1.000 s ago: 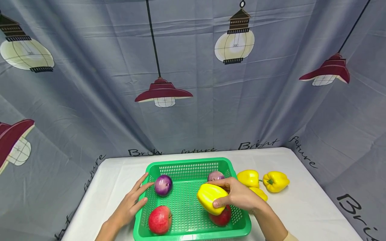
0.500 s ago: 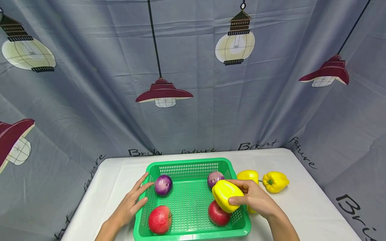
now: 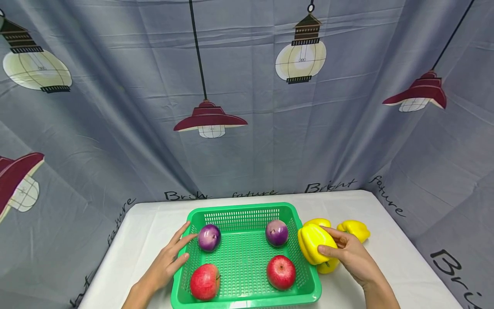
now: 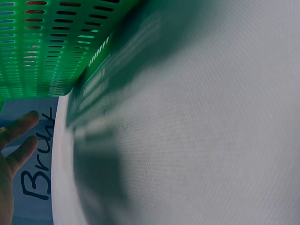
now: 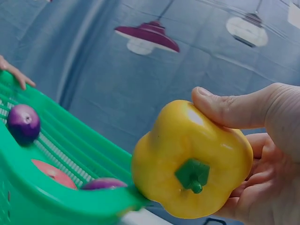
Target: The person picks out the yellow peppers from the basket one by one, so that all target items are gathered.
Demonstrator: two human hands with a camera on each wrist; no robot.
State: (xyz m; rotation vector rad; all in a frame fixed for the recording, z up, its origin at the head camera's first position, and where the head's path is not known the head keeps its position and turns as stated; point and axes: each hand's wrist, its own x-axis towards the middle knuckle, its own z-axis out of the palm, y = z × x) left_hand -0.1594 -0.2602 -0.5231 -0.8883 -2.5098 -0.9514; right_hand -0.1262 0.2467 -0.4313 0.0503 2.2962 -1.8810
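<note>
My right hand (image 3: 351,253) grips a yellow bell pepper (image 3: 316,243) between thumb and fingers, over the right rim of the green basket (image 3: 247,304). Its green stem (image 5: 193,176) faces the right wrist camera. My left hand (image 3: 166,262) has its fingers spread at the basket's left rim, with nothing held. Inside the basket lie two round purple vegetables, one at the back left (image 3: 209,237) and one at the back right (image 3: 276,232). In front of them are two red apples, left (image 3: 205,281) and right (image 3: 281,272).
On the white table (image 3: 397,274) right of the basket lie more yellow peppers: one behind the held pepper (image 3: 318,222), one below it (image 3: 328,266), and one farther right (image 3: 356,230). A grey-blue curtain (image 3: 247,163) printed with lamps hangs behind the table.
My right hand has carried the yellow bell pepper rightward, from above the right apple to the basket's right rim. That apple and the right purple vegetable are uncovered. My left hand stays still.
</note>
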